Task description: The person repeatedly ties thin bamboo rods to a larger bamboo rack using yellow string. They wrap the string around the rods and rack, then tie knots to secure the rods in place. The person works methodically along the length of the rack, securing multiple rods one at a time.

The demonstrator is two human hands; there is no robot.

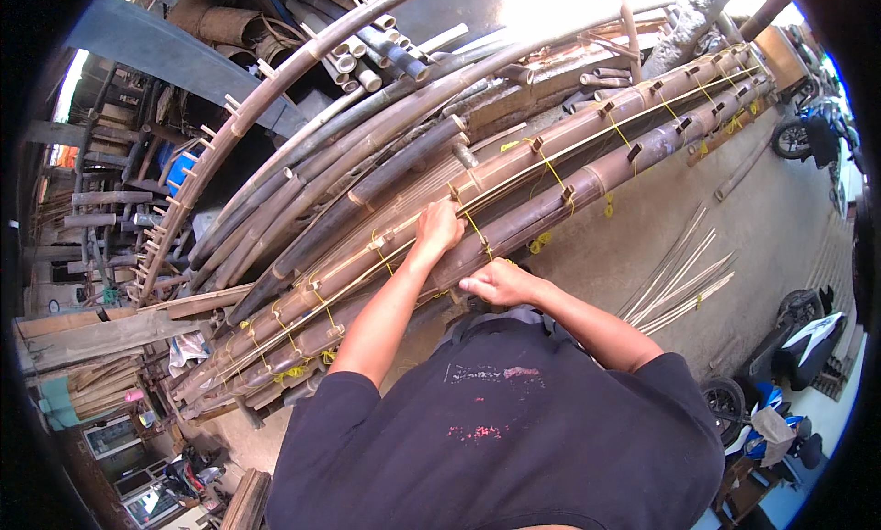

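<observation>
Bamboo poles [514, 195] lashed side by side with yellow cord [477, 229] lie slanting across the stack, where the left hand [439, 227] presses curled on top and the right hand [491, 280] pinches the cord, seemingly mid-tying; tightening likely demands steady tension.

Strong daylight is pouring in from the top, blowing out to white glare above the bamboo poles [551, 181]. The left side is lying in shade. Fisheye distortion is bending edges; black corners are vignetting the picture.
</observation>
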